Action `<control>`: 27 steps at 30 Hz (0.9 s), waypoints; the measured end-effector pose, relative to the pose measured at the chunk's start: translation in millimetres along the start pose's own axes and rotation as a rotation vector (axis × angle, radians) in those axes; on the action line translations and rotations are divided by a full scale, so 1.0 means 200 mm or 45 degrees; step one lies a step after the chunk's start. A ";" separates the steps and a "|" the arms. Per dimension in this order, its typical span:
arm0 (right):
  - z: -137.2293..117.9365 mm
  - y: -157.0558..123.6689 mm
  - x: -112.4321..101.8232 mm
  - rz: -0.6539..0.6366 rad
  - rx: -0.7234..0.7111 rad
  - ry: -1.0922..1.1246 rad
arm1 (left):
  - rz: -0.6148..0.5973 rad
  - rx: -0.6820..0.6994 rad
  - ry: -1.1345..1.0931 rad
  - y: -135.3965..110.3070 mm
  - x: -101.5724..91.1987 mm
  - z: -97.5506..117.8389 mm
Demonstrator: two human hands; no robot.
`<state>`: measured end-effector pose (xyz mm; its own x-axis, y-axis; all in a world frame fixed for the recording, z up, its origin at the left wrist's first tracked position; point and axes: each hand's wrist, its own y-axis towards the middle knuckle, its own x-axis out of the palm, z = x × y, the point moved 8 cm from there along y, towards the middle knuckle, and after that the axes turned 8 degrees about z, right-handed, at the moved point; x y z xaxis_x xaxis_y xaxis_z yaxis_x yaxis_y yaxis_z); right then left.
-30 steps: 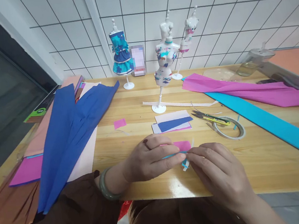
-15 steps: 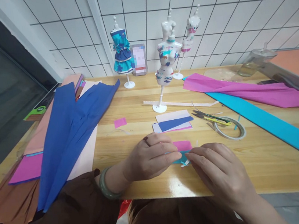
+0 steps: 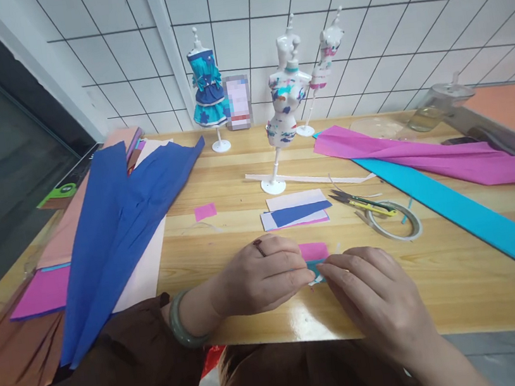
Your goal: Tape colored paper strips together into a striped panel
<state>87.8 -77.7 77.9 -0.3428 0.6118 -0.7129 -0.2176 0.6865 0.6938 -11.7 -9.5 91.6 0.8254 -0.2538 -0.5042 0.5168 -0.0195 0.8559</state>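
Near the table's front edge, a small piece of teal paper (image 3: 316, 269) is between my two hands, mostly hidden by fingers. My left hand (image 3: 266, 275) pinches its left part, fingers closed. Thumb and fingertips of my right hand (image 3: 379, 288) press together at its right side. A pink paper piece (image 3: 314, 251) shows just behind the teal one. Farther back lie cut strips, among them a blue strip (image 3: 301, 213) and a white strip (image 3: 295, 200). Scissors with yellow handles (image 3: 369, 206) rest partly over a roll of clear tape (image 3: 418, 225) to the right.
Dress-form stands (image 3: 273, 185) rise at the back, one in a blue dress (image 3: 207, 91). Large blue paper (image 3: 112, 220) covers the left side. Magenta paper (image 3: 425, 156) and a folded turquoise sheet (image 3: 477, 226) lie right, near a lidded cup (image 3: 439, 105). A pink scrap (image 3: 205, 212) lies left of centre.
My left hand has turned slightly and its fingers cover more of the teal paper. My right hand has barely moved. The whole view has shifted a little.
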 end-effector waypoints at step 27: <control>0.05 -0.03 -0.05 -0.086 0.080 0.090 | -0.006 -0.953 0.637 -0.15 -0.18 -0.47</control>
<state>101.0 -84.5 81.0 -0.3936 0.5353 -0.7473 -0.1856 0.7499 0.6350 -35.1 91.3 72.4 0.7348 0.1990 -0.6484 0.3886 0.6600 0.6430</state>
